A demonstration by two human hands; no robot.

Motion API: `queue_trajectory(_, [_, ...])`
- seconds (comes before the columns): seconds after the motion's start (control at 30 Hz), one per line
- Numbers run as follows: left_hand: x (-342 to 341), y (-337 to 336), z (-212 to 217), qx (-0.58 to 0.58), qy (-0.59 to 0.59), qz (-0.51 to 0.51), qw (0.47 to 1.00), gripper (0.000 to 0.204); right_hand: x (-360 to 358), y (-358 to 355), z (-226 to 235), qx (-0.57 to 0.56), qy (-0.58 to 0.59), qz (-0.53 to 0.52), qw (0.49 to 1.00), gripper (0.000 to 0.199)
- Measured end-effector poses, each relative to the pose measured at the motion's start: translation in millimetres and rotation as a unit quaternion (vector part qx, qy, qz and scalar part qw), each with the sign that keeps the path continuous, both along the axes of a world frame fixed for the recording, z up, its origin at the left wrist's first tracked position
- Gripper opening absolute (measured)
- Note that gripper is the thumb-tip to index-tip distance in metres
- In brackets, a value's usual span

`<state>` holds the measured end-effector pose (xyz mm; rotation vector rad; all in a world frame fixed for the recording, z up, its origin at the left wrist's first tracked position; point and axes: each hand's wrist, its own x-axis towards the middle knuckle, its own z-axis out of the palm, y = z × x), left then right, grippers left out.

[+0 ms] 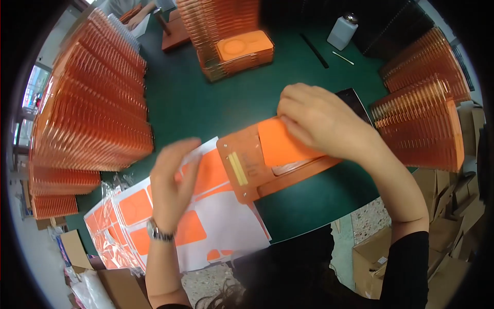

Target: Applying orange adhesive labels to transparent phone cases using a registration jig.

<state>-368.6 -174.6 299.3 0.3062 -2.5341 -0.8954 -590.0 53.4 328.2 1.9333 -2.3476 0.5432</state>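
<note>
– Where's the sticker (282, 145)?

– On the jig (257, 164), mid-desk (185, 98). The right hand (321, 121) presses it flat with closed fingers, probably to seat it square.

– And the left hand (172, 180)?

– Blurred over the sheet (206, 216) at near left – its grip looks loosely open, holding nothing I can see. Orange stacks (90, 108) stand far left and right, within reach.

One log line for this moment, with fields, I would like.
left hand: on sticker sheet | right hand: pressing orange sticker onto brown jig | surface: green table
</note>
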Motion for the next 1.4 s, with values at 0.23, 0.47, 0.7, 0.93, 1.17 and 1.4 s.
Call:
queue_trajectory(0.23, [-119.9,-47.3,-5.3,-0.087,0.033,0.018,0.996,0.031,4.6,-0.8,-8.0,-0.024,-0.003,0.006,1.0,0.016])
queue_trajectory(0.47, [-151.6,-73.9,-30.1,-0.118,-0.006,-0.004,0.993,0.033,5.6,6.0,-9.2,-0.016,-0.054,-0.001,0.998,0.017])
queue_trajectory(0.7, [-167.0,-87.2,-36.9,-0.105,0.001,0.001,0.994,0.021,-3.8,39.3,-9.9,-0.184,-0.19,-0.076,0.961,0.02])
queue_trajectory(0.93, [-133.9,-68.8,-10.2,0.141,-0.031,-0.068,0.987,0.014,-0.2,69.8,-23.5,-0.2,-0.247,-0.09,0.944,0.023])
queue_trajectory(1.17, [-20.2,27.3,18.4,0.338,0.019,-0.115,0.934,0.014,0.3,85.8,-31.8,-0.267,-0.453,-0.126,0.841,0.025])
queue_trajectory(1.4, [35.8,43.1,8.3,0.414,0.129,-0.031,0.901,0.007,7.3,75.8,-34.0,-0.224,-0.243,-0.094,0.939,0.021])
